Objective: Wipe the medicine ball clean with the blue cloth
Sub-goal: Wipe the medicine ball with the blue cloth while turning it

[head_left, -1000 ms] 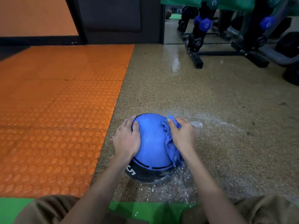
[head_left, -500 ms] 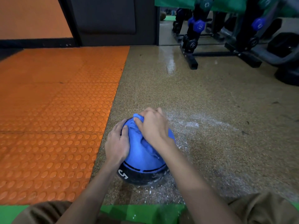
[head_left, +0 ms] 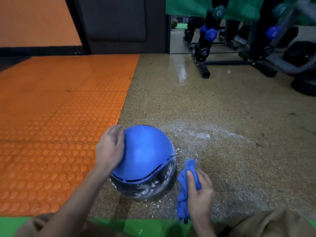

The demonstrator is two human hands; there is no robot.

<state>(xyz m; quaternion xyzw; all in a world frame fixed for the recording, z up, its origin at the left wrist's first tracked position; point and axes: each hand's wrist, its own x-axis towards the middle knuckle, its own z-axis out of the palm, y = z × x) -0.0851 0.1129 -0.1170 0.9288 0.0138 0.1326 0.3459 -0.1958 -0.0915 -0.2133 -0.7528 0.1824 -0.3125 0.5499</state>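
The medicine ball [head_left: 143, 158] stands on the speckled floor [head_left: 222, 117], with white dust on its black lower band, so I think that part is not yet wiped. The right hand [head_left: 200, 197] has left the ball's top and grips the blue cloth [head_left: 183, 192] just beside it; the left hand [head_left: 110, 149] rests with relaxed fingers on its left side. The white marking on the ball is cut off and I cannot read it.

Dumbbell rack [head_left: 201, 65] top beyond the upper edge, right side blurry

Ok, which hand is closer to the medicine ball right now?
Left. The left hand rests on the medicine ball, at its upper left; the right hand holds the blue cloth beside its lower right.
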